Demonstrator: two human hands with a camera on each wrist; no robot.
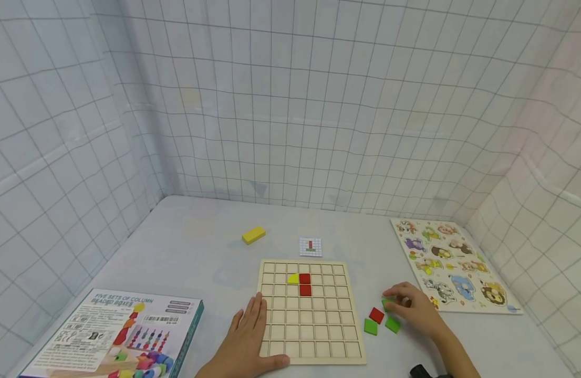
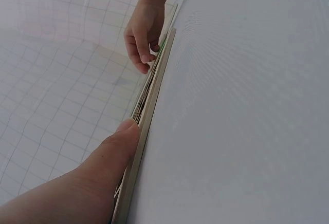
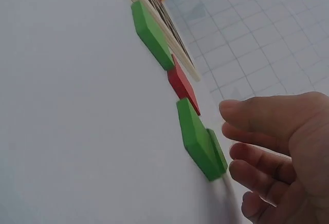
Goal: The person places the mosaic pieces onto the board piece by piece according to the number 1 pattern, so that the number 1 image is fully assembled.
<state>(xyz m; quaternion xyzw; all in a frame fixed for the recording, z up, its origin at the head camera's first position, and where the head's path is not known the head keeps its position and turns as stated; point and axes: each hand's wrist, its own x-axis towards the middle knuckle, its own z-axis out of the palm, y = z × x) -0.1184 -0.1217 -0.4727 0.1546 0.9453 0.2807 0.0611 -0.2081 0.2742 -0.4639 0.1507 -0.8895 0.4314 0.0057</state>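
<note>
A wooden grid board point(image 1: 318, 332) lies in front of me. Two red square tiles point(image 1: 305, 290) sit in its cells, one below the other, with a yellow rounded tile point(image 1: 293, 279) left of the upper one. My left hand point(image 1: 245, 338) rests along the board's left edge, fingers straight, thumb on the near rim. To the board's right lie a loose red tile point(image 1: 376, 315) and several green square tiles point(image 1: 371, 326). Over the farthest green tile point(image 1: 387, 302) is my right hand point(image 1: 415, 308), its fingers loosely bent. In the right wrist view nothing shows between thumb and fingers.
Behind the board lie a small pattern card point(image 1: 310, 247) and a yellow block point(image 1: 253, 235). A beaded-column toy box point(image 1: 115, 331) is at the near left. An animal puzzle board point(image 1: 453, 270) lies at the right. Gridded white cloth walls point(image 1: 281, 105) surround the table.
</note>
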